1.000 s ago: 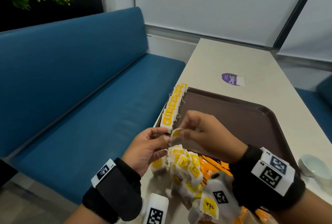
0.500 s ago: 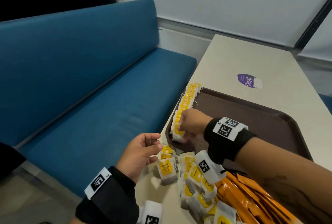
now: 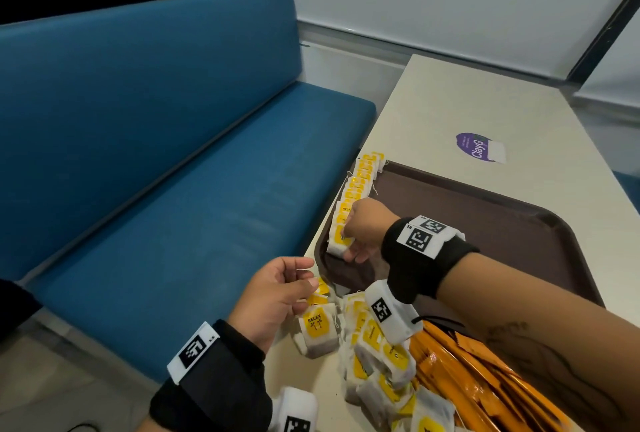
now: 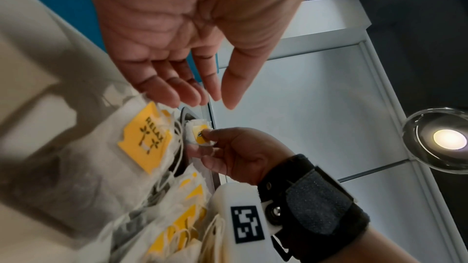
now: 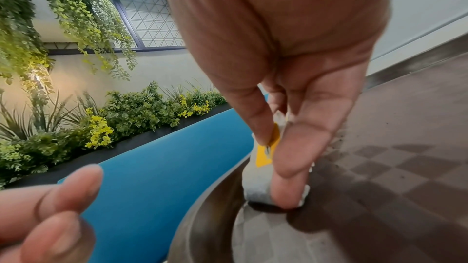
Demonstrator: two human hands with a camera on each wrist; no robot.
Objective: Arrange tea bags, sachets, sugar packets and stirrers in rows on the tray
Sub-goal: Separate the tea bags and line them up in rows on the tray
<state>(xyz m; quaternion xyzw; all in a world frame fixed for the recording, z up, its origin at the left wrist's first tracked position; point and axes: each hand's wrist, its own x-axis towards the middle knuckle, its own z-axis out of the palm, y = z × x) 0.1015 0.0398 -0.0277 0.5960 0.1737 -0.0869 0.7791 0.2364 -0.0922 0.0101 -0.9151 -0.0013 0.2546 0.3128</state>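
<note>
A row of yellow-tagged tea bags (image 3: 360,185) runs along the left rim of the brown tray (image 3: 485,217). My right hand (image 3: 349,241) pinches one tea bag (image 5: 263,169) by its yellow tag between thumb and forefinger and stands it on the tray floor at the near end of the row; the left wrist view shows the same tea bag (image 4: 198,134). My left hand (image 3: 294,288) hovers with relaxed fingers and holds nothing, just above a loose heap of tea bags (image 3: 367,345) on the table. Orange sachets (image 3: 474,376) lie to the right of the heap.
The cream table (image 3: 485,102) carries a purple sticker (image 3: 478,147) beyond the tray. A long blue bench (image 3: 156,154) runs along the table's left edge. Most of the tray floor is bare brown surface.
My right hand took the tea bag from between both hands out to the near end of the tray's row and lowered it there. My left hand let go and dropped toward the heap.
</note>
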